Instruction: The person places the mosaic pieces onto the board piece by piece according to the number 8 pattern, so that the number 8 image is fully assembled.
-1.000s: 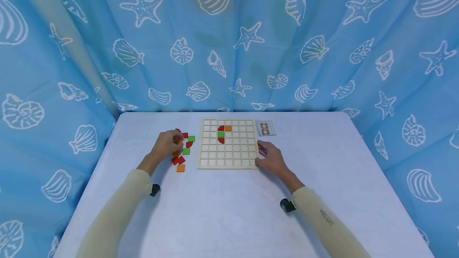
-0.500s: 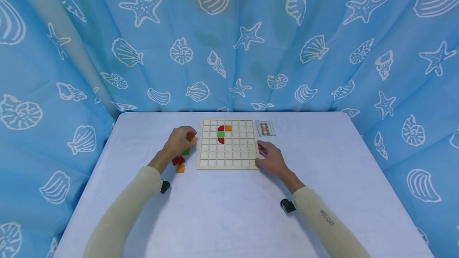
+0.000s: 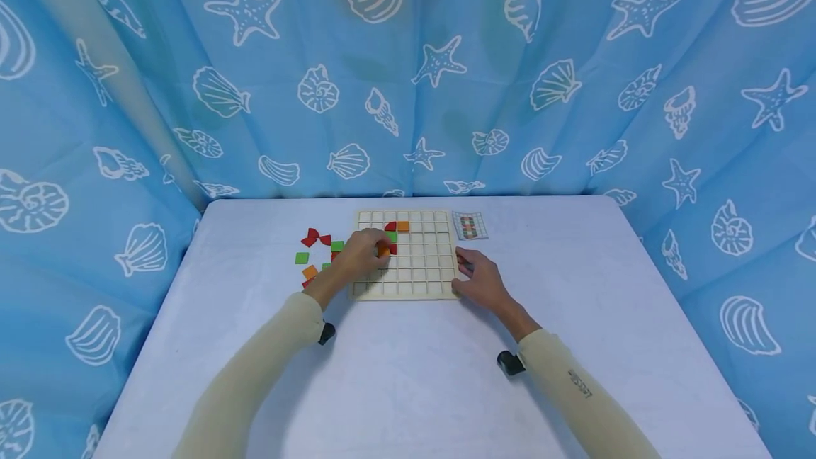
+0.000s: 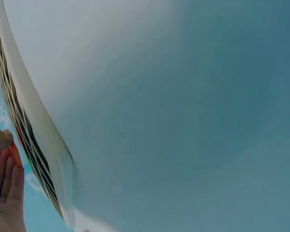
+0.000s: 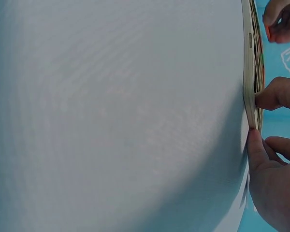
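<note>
My left hand [image 3: 360, 258] pinches an orange square tile [image 3: 384, 250] over the left half of a pale wooden grid board [image 3: 423, 273]. In the left wrist view the orange tile [image 4: 15, 153] shows between thumb and fingers. On the board lie a red quarter-circle tile [image 3: 391, 226], an orange tile [image 3: 404, 226], a green tile [image 3: 392, 237] and another red tile [image 3: 392, 249], the last partly behind my fingers. My right hand [image 3: 483, 280] grips the board's right edge near the front corner; in the right wrist view its fingertips are at the board's rim [image 5: 249, 72].
Left of the board are several loose tiles, among them a green square [image 3: 302, 258], a red piece [image 3: 310, 236] and an orange square [image 3: 310, 272]; my left forearm covers some. A printed pattern card [image 3: 469, 226] lies by the board's back right corner. A blue shell-print curtain [image 3: 408, 76] surrounds the table.
My left hand has picked the orange tile from the loose pieces and carried it right, over the board. The right hand has stayed at the board's edge.
</note>
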Available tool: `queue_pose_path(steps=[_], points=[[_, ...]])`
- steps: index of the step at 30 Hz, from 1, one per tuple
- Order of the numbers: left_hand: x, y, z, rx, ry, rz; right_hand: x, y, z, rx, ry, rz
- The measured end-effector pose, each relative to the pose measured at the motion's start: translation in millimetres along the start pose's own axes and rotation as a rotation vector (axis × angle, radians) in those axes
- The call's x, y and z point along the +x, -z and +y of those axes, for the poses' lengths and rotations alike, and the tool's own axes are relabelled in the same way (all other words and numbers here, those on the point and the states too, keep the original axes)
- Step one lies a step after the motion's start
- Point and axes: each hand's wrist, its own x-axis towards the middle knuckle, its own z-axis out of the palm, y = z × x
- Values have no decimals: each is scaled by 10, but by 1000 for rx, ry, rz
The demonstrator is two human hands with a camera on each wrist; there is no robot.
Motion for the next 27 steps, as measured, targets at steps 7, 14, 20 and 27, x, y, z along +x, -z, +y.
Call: queue_pose_path(steps=[7, 14, 20, 27], points=[[160, -169, 92, -9, -34, -1, -4, 2, -25, 8, 1, 7], [269, -236, 159, 5, -61, -33, -13, 3, -24, 23, 13, -1], [314, -280, 204, 55, -69, -75, -25, 1, -42, 20, 4, -5], [295, -237, 227, 28, -22, -90, -15, 14, -33, 2, -1, 0]])
